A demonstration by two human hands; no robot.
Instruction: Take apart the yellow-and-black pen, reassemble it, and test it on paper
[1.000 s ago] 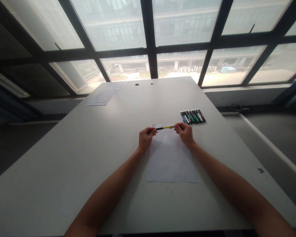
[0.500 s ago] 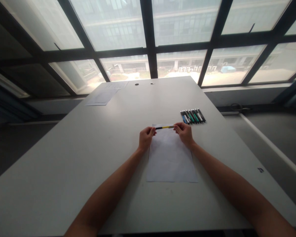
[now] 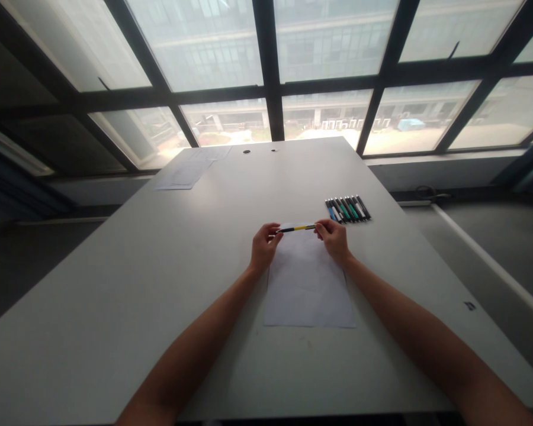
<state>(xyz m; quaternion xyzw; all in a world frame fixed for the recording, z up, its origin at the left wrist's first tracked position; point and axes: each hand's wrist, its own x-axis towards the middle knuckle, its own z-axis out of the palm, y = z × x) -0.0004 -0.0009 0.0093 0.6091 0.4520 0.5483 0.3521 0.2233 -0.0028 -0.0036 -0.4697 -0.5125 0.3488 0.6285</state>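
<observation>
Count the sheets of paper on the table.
2 that I can make out: a white paper sheet under both hands at the near edge, and a pale paper sheet at the far left corner, possibly several overlapping.

Pen held crosswise over a sheet on the table

A pen is held level between the left hand, at its left end, and the right hand, at its right end, above the far edge of a sheet of paper. The sheet is laid flat on the table, between the two forearms and directly before the person. A row of pens is set side by side on the table beyond and to the right of the right hand, near it but apart. More papers are placed at the far left corner of the table, well apart from the hands. Windows are seen behind the table's far edge.
</observation>
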